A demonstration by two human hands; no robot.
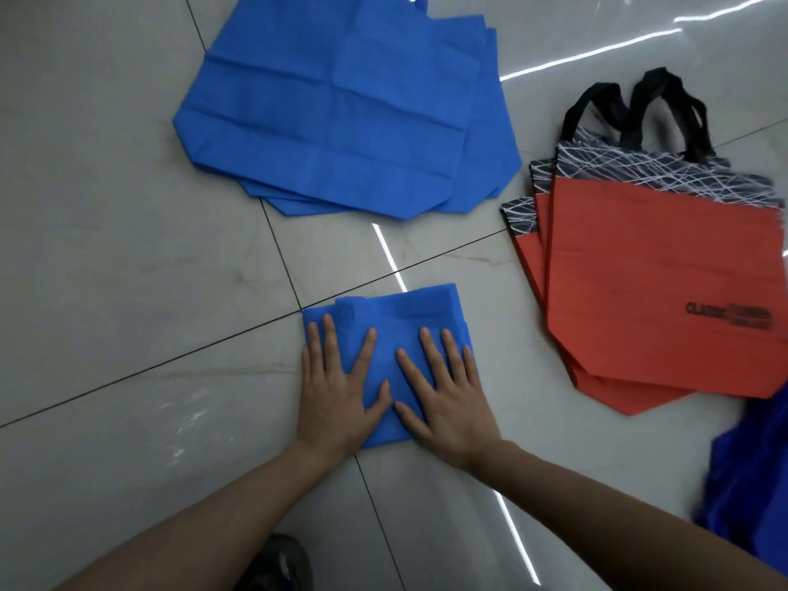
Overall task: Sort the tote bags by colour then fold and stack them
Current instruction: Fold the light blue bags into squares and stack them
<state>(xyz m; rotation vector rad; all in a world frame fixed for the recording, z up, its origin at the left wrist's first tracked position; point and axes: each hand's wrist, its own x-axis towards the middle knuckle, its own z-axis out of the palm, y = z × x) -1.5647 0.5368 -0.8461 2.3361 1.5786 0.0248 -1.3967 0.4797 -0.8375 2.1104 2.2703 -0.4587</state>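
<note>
Blue folded bag (394,311): it is laid on the tiled floor (128,258), low in the middle of the view; it is folded down to a small square and pressed flat under both hands.
Left hand (337,390): it is laid flat on the left half of the folded bag; the fingers are straight and spread; nothing is gripped.
Right hand (443,394): it is laid flat on the right half, fingers straight, its thumb close to the other thumb; nothing is gripped.
Blue pile (341,108): unfolded bags are fanned flat farther up the floor, well apart from the folded one.
Red pile (648,292): red bags with patterned tops and black handles are fanned out at the right; none is seen folded.
Step judged: the crease is being set; most of the folding and stacking is left.
Risk: the fabric looks stiff, so the folds may spring open once the pressure is lifted; a slack fold would tilt any stack built on it; on the glossy tile the bundle could be slid askew by uneven pressing.
</note>
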